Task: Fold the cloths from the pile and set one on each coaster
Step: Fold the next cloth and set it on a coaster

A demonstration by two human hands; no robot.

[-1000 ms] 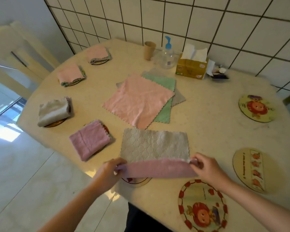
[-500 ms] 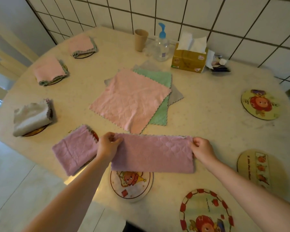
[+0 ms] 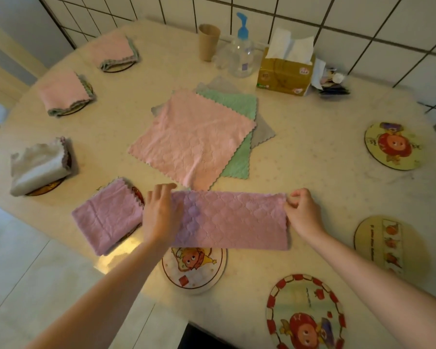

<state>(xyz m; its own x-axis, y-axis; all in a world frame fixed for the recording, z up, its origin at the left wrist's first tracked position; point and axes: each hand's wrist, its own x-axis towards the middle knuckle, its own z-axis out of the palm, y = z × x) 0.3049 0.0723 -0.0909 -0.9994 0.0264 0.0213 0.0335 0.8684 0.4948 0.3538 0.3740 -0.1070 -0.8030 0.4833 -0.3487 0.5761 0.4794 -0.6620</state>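
A purple cloth (image 3: 232, 220), folded in half into a long strip, lies flat on the table near its front edge. My left hand (image 3: 161, 215) lies over its left end with the fingers on the far corner. My right hand (image 3: 303, 212) pinches the strip's far right corner. The strip's near edge overlaps a bare cartoon coaster (image 3: 194, 273). The pile sits mid-table: a pink cloth (image 3: 194, 137) on top, a green cloth (image 3: 234, 102) and a grey cloth (image 3: 263, 132) beneath. Left of my hand, a folded purple cloth (image 3: 108, 217) rests on a coaster.
Folded cloths also cover three left coasters: grey-white (image 3: 39, 165), pink (image 3: 63, 93), pink (image 3: 113, 50). Bare coasters lie at front (image 3: 305, 316), right (image 3: 383, 243) and far right (image 3: 393, 146). A paper cup (image 3: 209, 42), pump bottle (image 3: 241, 54) and tissue box (image 3: 285, 74) stand by the tiled wall.
Both hands carried the cloth's near edge away from me over its grey side, halving it. The strip now lies flat, purple side up, with a hand at each end.
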